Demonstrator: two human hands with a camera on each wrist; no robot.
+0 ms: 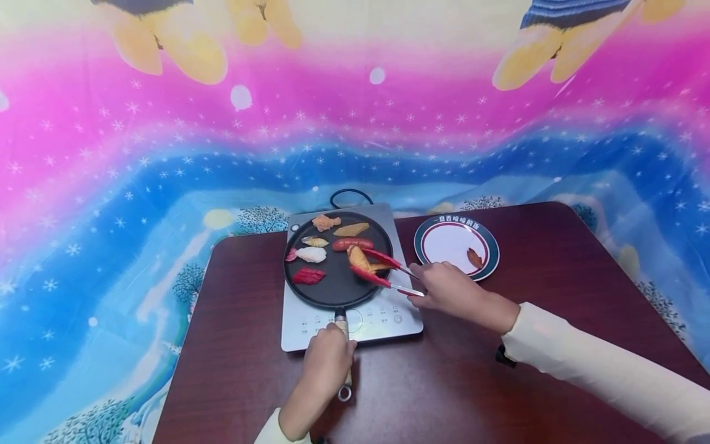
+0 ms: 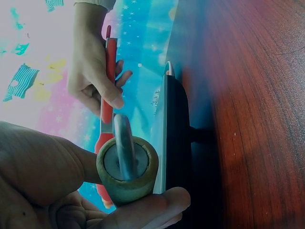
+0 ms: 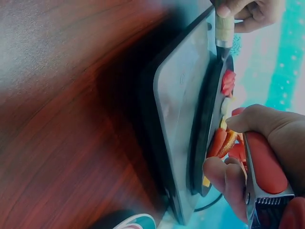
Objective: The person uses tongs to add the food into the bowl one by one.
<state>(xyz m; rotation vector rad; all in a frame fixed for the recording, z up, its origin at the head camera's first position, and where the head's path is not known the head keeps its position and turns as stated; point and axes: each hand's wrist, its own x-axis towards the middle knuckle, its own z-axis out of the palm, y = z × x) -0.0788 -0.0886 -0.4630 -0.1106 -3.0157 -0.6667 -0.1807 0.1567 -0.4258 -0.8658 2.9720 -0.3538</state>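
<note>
My left hand (image 1: 328, 357) grips the wooden handle (image 2: 127, 186) of a flat black frying pan (image 1: 333, 295). My right hand (image 1: 449, 288) holds red-tipped tongs (image 1: 383, 281), whose tips are around a golden-brown piece of food (image 1: 359, 260) at the pan's right side. Whether that piece touches the pan, I cannot tell. Next to it lies a red sausage (image 1: 353, 245). Also in the pan are a white piece with a pink tail (image 1: 312, 254), a dark red piece (image 1: 308, 275), a small yellowish piece (image 1: 315, 242), a tan wedge (image 1: 352, 229) and a crumbly orange-pink piece (image 1: 326, 222).
The pan stands on a silver induction cooker (image 1: 383, 330) with a black cord (image 1: 352, 190) behind it. Right of the cooker is a green-rimmed plate (image 1: 424, 243) bearing a small brown piece (image 1: 474, 258). A colourful cloth (image 1: 249, 148) hangs behind the dark wooden table (image 1: 233, 320).
</note>
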